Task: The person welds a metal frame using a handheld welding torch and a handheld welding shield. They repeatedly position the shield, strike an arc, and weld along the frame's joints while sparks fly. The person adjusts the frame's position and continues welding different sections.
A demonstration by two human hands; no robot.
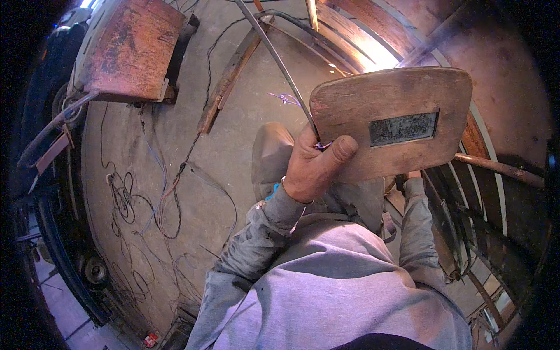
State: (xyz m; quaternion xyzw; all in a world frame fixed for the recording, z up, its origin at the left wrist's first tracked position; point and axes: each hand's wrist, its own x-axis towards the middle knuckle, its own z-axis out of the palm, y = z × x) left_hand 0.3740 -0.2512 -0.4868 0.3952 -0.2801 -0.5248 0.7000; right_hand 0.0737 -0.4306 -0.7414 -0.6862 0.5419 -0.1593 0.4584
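Grey sweatshirt (344, 286) fills the lower centre; above, the left hand (312, 169) pinches a wooden welding shield (402, 87) right of centre. Its dark window (403, 128) is best kept squarely before the upper-right glare (382, 55). Right hand (413, 174) mostly hidden; grip cannot be told.

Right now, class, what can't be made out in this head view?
All in the head view:
Right hand: mostly hidden behind the wooden board.
Left hand: most fingers behind that board.
Thin rod: upper end cut off by the top edge.
Bright patch: detail lost in glare.
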